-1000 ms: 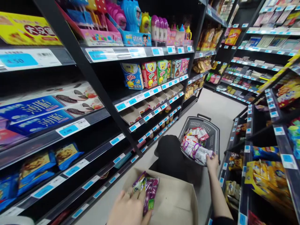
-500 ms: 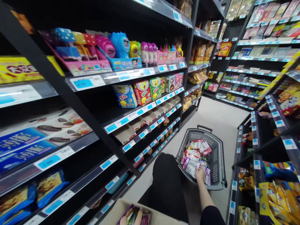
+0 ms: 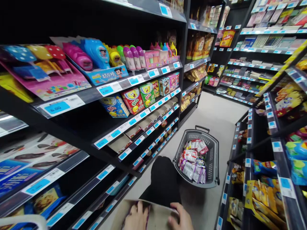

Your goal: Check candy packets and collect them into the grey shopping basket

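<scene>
price tag (image 3: 57,107): blue label on the shelf edge under the pink toy display, reads 6.00, the only number I can actually make out
blue toy box (image 3: 105,74): Chinese characters in white on the front plus a cartoon kid's face, too blurry to copy out
blue biscuit packs (image 3: 14,167): big white Chinese lettering, smeared by motion
other shelf tags (image 3: 115,133): blue and white, digits too small to read
snack boxes (image 3: 133,100): cartoon sponge character, text unreadable
</scene>
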Tool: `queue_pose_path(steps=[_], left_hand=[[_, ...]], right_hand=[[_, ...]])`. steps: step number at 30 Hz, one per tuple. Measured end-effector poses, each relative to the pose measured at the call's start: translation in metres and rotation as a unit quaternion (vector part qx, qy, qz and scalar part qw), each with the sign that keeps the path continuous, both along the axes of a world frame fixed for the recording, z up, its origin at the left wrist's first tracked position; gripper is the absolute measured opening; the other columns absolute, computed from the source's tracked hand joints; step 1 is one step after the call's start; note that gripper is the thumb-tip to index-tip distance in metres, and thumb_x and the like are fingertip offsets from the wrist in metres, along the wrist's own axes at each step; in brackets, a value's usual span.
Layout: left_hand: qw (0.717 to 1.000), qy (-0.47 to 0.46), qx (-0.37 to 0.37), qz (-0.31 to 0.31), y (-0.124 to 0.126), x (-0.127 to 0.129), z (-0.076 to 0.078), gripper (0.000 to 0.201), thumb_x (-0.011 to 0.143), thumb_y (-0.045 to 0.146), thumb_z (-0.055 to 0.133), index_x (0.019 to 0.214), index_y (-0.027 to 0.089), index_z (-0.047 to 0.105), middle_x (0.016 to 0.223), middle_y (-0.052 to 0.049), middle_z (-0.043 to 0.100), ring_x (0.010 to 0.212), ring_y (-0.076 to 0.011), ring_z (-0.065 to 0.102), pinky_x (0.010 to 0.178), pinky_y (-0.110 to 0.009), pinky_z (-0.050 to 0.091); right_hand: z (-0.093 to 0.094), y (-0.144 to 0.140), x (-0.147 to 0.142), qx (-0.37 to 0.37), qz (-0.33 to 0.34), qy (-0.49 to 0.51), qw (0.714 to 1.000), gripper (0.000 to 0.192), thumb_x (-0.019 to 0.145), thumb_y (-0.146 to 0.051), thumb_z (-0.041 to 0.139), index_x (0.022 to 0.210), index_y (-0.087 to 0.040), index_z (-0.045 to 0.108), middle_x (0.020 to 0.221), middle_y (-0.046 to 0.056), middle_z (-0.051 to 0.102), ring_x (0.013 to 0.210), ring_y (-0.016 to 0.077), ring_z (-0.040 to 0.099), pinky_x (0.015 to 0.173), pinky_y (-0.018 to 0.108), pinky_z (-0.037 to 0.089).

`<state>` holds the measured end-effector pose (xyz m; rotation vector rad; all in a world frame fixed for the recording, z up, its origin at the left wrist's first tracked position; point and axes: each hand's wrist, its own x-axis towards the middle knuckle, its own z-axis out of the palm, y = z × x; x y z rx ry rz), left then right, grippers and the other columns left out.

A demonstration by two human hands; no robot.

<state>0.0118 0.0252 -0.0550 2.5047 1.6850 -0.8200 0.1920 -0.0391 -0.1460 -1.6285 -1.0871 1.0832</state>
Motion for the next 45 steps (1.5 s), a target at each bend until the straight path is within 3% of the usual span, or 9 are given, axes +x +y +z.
queue_pose_path(steps=[4,11,18,23,27,30,37,41,45], left_hand=[[0.993,-0.043,-0.079,-0.079,0.012,0.017,0.016,0.048,0.083,0.002,0.047,0.129,0.011,0.059,0.131,-0.022,0.060,0.130,-0.0360,0.046,0.105,-0.053,0.035],[0.970,-0.131,-0.130,-0.160,0.022,0.051,0.047,0.059,0.077,0.018,0.057,0.133,0.001,0.049,0.126,-0.026,0.058,0.121,-0.0381,0.049,0.100,-0.053,0.034],[0.950,-0.173,-0.146,-0.215,0.029,0.045,0.055,0.045,0.072,0.013,0.060,0.117,0.007,0.056,0.123,-0.021,0.058,0.116,-0.0346,0.048,0.098,-0.050,0.033],[0.924,-0.212,-0.151,-0.279,0.024,0.042,0.052,0.035,0.078,0.015,0.060,0.113,0.010,0.058,0.107,-0.016,0.064,0.108,-0.0303,0.053,0.097,-0.047,0.034],[0.904,-0.263,-0.143,-0.305,0.018,0.036,0.048,0.025,0.086,0.033,0.059,0.100,0.012,0.063,0.107,-0.015,0.064,0.106,-0.0298,0.054,0.097,-0.046,0.036],[0.875,-0.355,-0.154,-0.292,0.018,0.029,0.052,0.020,0.091,0.027,0.052,0.103,0.018,0.064,0.110,-0.010,0.067,0.107,-0.0272,0.054,0.098,-0.044,0.038],[0.786,-0.485,-0.345,-0.168,0.027,0.016,0.097,0.039,0.091,0.017,0.039,0.099,0.031,0.074,0.104,-0.006,0.075,0.122,-0.0278,0.050,0.111,-0.058,0.022],[0.768,-0.488,-0.403,-0.102,0.035,0.015,0.119,0.028,0.085,0.029,0.051,0.088,0.036,0.078,0.092,-0.005,0.077,0.125,-0.0350,0.046,0.108,-0.064,0.021],[0.785,-0.532,-0.300,-0.102,0.043,0.022,0.132,0.026,0.073,0.025,0.058,0.088,0.033,0.078,0.129,-0.008,0.061,0.136,-0.0382,0.031,0.110,-0.065,0.010]], right_hand=[[0.017,-0.002,0.020,-0.012,-0.051,-0.064,0.997,0.034,0.073,-0.021,0.044,0.084,-0.021,0.076,0.085,0.009,0.077,0.084,0.0262,0.073,0.078,0.033,0.055],[0.030,-0.004,0.059,-0.020,-0.089,-0.145,0.985,0.033,0.080,-0.024,0.042,0.089,-0.018,0.073,0.092,0.009,0.076,0.087,0.0246,0.071,0.079,0.035,0.056],[0.035,-0.023,0.042,0.025,-0.159,-0.293,0.942,0.038,0.080,-0.030,0.058,0.111,-0.012,0.069,0.117,0.023,0.064,0.111,0.0407,0.054,0.095,0.060,0.039],[0.048,-0.039,-0.001,0.186,-0.064,-0.355,0.914,0.026,0.084,-0.023,0.064,0.109,-0.024,0.070,0.082,0.011,0.071,0.076,0.0284,0.061,0.074,0.045,0.046],[0.060,-0.038,-0.023,0.208,-0.010,-0.282,0.937,0.029,0.088,-0.036,0.059,0.113,-0.022,0.064,0.086,0.009,0.072,0.078,0.0259,0.065,0.072,0.037,0.051],[0.072,-0.039,-0.021,0.180,-0.060,-0.156,0.970,0.039,0.088,-0.056,0.050,0.105,-0.024,0.064,0.085,0.007,0.070,0.074,0.0234,0.066,0.066,0.032,0.052],[0.100,-0.034,0.010,0.042,-0.151,0.014,0.988,0.039,0.091,-0.053,0.045,0.086,-0.021,0.066,0.066,0.003,0.064,0.054,0.0175,0.060,0.051,0.025,0.048],[0.135,-0.002,0.016,-0.048,-0.111,0.249,0.961,0.052,0.077,-0.064,0.058,0.108,-0.023,0.065,0.099,0.008,0.070,0.090,0.0263,0.067,0.079,0.036,0.052],[0.169,0.027,0.019,-0.031,-0.089,0.391,0.916,0.062,0.070,-0.063,0.066,0.115,-0.021,0.061,0.098,0.012,0.070,0.080,0.0282,0.068,0.068,0.038,0.053]])
